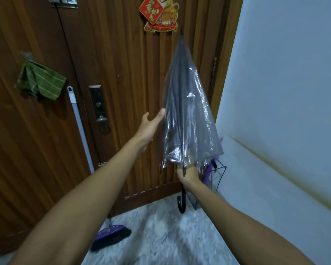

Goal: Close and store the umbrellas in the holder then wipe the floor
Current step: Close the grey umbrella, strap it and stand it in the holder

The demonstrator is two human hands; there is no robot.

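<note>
Right hand (pixel 186 174) grips my umbrella (pixel 187 115) shaft, tip up; left hand (pixel 151 123), fingers straight, touches its canopy. Closing step. Next: gather folds, lower into holder (pixel 219 176).

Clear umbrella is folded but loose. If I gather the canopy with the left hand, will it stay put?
Probably not by itself. The clear umbrella has thin, glossy, crinkled plastic billowing away from the shaft, so it looks floppy and likely slippery. The left hand only touches its edge with straight fingers, while the right hand grips low.
</note>
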